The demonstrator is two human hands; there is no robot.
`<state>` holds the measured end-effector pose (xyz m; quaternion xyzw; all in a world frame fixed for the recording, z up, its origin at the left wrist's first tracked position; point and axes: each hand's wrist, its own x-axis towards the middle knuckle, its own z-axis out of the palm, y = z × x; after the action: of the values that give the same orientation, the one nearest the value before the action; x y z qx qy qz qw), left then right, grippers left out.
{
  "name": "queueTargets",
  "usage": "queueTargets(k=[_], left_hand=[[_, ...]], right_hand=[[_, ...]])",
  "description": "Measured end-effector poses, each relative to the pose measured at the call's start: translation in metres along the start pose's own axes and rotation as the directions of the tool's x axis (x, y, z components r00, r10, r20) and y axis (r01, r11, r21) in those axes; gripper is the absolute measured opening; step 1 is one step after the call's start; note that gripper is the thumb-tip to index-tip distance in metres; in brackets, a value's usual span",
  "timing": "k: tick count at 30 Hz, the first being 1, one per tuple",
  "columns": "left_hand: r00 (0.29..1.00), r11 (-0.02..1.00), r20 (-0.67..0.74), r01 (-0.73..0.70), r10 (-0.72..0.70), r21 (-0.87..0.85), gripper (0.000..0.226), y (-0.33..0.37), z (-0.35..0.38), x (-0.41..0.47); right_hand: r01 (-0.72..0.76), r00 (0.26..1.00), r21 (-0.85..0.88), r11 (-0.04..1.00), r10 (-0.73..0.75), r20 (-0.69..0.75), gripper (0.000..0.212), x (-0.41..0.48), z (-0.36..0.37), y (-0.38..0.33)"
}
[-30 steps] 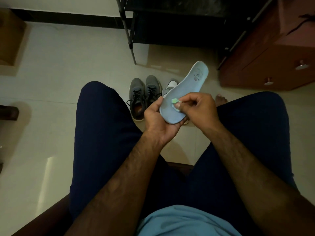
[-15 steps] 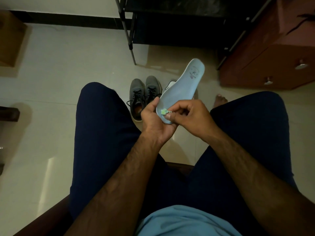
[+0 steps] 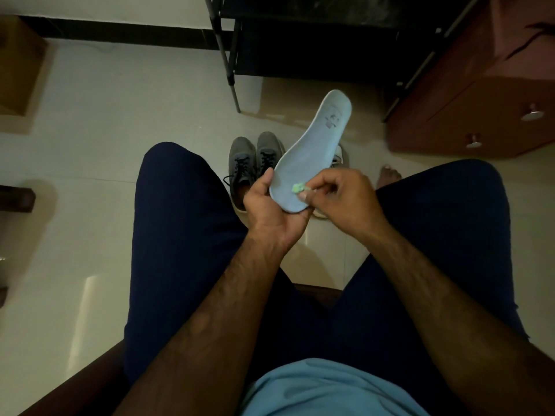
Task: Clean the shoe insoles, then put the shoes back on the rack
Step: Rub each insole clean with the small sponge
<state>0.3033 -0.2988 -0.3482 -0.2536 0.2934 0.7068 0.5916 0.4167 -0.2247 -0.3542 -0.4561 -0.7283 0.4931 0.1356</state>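
The left hand point(image 3: 271, 210) cups the toe end of one pale blue insole point(image 3: 312, 154) from below, thumb laid along its edge, fingers closed under it. The right hand point(image 3: 345, 196) is curled, thumb and forefinger pinched on a small light green piece point(image 3: 298, 188), crumpled in look, pressed to the insole's smooth, slightly dished top face. The insole is long and rounded, its heel end pointing toward one o'clock, with a faint printed mark near that end.

Beyond the hands at eleven o'clock, two grey lace-up shoes point(image 3: 255, 163) of knit-like fabric with black laces stand side by side on the glossy pale tiled floor point(image 3: 90, 145). A white shoe point(image 3: 338, 156) shows in part behind the insole; how many white shoes there are cannot be told. One bare foot point(image 3: 389, 175) rests on the tiles at two o'clock. Two legs in dark blue trousers frame the hands.

At twelve o'clock stands a black metal-tube rack point(image 3: 231, 55). At two o'clock is a reddish-brown wooden cabinet point(image 3: 480, 100) with two round metal knobs.
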Motion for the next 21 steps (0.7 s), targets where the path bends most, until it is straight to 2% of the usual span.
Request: queueTargets(k=[2, 4, 7, 8, 11, 12, 15, 16, 20, 21], left_hand=[[1.000, 1.000, -0.016, -0.009, 0.008, -0.014, 0.049, 0.002, 0.001, 0.000], [1.000, 1.000, -0.026, -0.017, 0.017, -0.015, 0.050, 0.002, 0.001, 0.001], [0.999, 1.000, -0.032, -0.015, 0.014, -0.025, 0.050, 0.000, -0.002, 0.003], [0.999, 1.000, -0.039, -0.019, 0.018, -0.023, 0.051, 0.000, -0.002, 0.003], [0.999, 1.000, -0.034, -0.016, 0.015, -0.021, 0.051, 0.001, 0.003, 0.000], [0.999, 1.000, -0.037, -0.017, 0.016, -0.018, 0.051, 0.001, 0.003, 0.001], [0.999, 1.000, -0.036, -0.003, 0.002, -0.013, 0.055, 0.001, -0.001, 0.003], [0.999, 1.000, -0.044, -0.004, 0.003, -0.012, 0.055, 0.000, -0.001, 0.003], [0.999, 1.000, -0.041, -0.006, 0.007, 0.011, 0.052, 0.002, 0.005, -0.003], [0.999, 1.000, -0.035, 0.003, -0.002, 0.024, 0.053, 0.003, 0.006, -0.004]], right_hand=[[0.065, 0.988, 0.029, 0.997, -0.068, 0.135, 0.009, -0.012, 0.008, -0.009], [0.051, 0.993, 0.033, 0.998, -0.054, 0.107, 0.010, -0.009, 0.008, -0.006], [0.000, 0.998, -0.046, 0.999, -0.003, -0.056, 0.014, 0.002, 0.003, 0.003], [0.014, 0.999, -0.059, 0.998, -0.017, -0.046, 0.014, 0.001, 0.004, 0.002], [0.100, 0.990, -0.015, 0.995, -0.098, 0.101, 0.010, -0.011, 0.008, -0.008], [0.090, 0.991, -0.001, 0.996, -0.089, 0.101, 0.010, -0.011, 0.008, -0.006], [-0.007, 0.997, -0.043, 0.999, 0.003, -0.079, 0.014, 0.001, 0.004, 0.004], [-0.010, 0.995, -0.070, 0.997, 0.003, -0.097, 0.016, 0.003, 0.005, 0.005], [0.085, 0.990, -0.004, 0.996, -0.084, 0.116, 0.010, -0.008, 0.007, -0.007], [0.070, 0.991, 0.010, 0.998, -0.071, 0.117, 0.010, -0.006, 0.005, -0.006]])
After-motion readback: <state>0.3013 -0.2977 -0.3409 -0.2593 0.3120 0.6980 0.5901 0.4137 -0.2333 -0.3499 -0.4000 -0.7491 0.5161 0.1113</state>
